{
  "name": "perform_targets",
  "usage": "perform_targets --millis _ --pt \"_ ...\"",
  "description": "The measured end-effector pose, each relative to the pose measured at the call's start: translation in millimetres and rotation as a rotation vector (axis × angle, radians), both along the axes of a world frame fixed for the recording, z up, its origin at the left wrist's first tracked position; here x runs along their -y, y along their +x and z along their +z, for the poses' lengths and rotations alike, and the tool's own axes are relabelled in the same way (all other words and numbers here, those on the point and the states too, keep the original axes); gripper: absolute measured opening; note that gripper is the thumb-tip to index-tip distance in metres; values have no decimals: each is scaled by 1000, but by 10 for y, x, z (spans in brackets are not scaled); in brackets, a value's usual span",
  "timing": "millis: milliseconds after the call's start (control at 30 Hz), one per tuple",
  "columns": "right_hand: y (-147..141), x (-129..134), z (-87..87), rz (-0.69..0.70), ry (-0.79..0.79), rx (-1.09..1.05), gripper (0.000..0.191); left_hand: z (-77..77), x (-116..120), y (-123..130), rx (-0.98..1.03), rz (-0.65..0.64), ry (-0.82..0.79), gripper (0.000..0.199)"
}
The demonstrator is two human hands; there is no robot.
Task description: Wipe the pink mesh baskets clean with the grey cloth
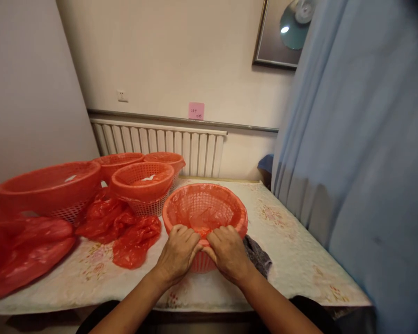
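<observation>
A round plastic basket (202, 264) stands upright in front of me, lined with a thin red plastic bag (209, 208) that is folded over its rim. My left hand (181, 248) grips the near rim with the bag's edge under its fingers. Close beside it, my right hand (229, 250) holds the same rim, fingers curled over the inside and thumb below. The two thumbs nearly meet. A dark grey cloth (257, 255) lies to the right of the basket, partly hidden by it and by my right hand.
Several bag-lined baskets, including a white one (149, 206) and a large one (48, 190), stand on the left. Crumpled red bags (137, 241) lie before them on the floral-covered table (285, 241). A radiator (160, 139) is behind; a blue curtain (351, 139) hangs on the right.
</observation>
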State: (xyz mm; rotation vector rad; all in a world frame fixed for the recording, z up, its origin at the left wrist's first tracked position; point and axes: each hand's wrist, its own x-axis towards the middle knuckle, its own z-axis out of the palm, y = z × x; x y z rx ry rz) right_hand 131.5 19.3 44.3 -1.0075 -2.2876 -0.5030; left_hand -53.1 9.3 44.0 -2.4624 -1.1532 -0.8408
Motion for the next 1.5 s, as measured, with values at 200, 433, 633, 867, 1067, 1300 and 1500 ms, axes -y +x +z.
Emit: perform_targets --millis 200,433,633,867,1067,1300,1500 --pt "534 -272 0 172 -68 -86 54 -45 -116 11 -32 5 46 27" --pt "723 -345 8 273 -176 -129 53 -52 -133 -90 -27 -43 48 33" --pt "639 -356 -61 238 -78 -96 53 -42 -155 -130 -19 -48 65 39" --pt "461 -204 -89 95 -12 -91 46 46 -139 -233 29 -53 -26 38" --pt "166 40 -78 -54 -9 -82 29 160 97 59 -11 -141 -68 24" --pt "125 124 -26 -3 -49 -35 26 -15 113 155 13 -67 -59 24" --pt "406 45 -3 137 -153 -16 29 -28 125 168 -21 -19 0 25"
